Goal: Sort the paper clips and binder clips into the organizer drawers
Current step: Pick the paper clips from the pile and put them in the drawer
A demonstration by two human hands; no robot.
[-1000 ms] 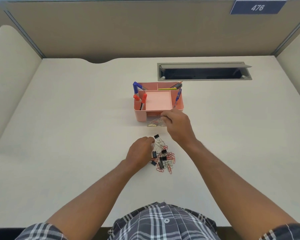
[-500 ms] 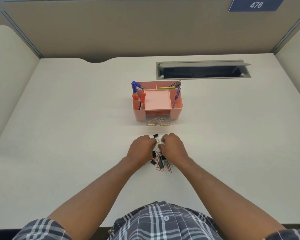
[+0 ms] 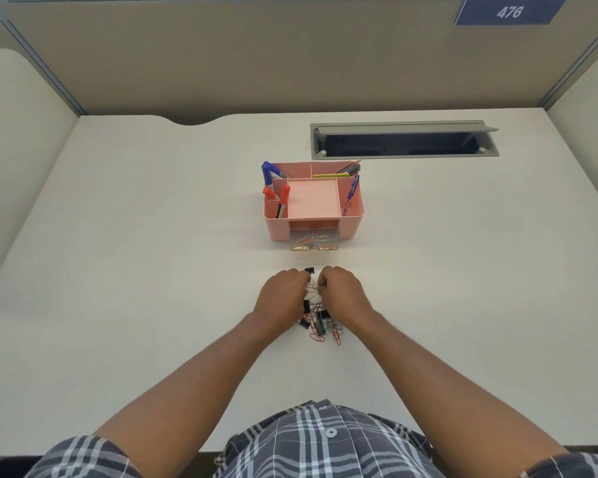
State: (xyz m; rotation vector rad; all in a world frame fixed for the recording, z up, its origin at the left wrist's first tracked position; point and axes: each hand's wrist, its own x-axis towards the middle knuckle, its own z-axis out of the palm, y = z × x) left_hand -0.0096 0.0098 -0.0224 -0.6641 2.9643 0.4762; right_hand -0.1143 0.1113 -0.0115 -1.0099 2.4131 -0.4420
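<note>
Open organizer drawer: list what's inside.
The drawer holds several paper clips, red and silver. No binder clips show. Its back, under the pink organizer, is hidden.

Two hands sit close together on the white desk (image 3: 118,270). The left hand (image 3: 281,298) and right hand (image 3: 342,294) curl over a pile of clips (image 3: 320,326). A black binder clip (image 3: 309,270) pokes out between them. At 12 o'clock stands a pink organizer (image 3: 354,215), its clear drawer (image 3: 313,240) holding some paper clips.

One head camera, looking forward and down

We see from above the person's chest, steeply onto the worktop (image 3: 118,270); the forearms are close below us, the back partition (image 3: 221,63) is far, and no second view exists.
</note>
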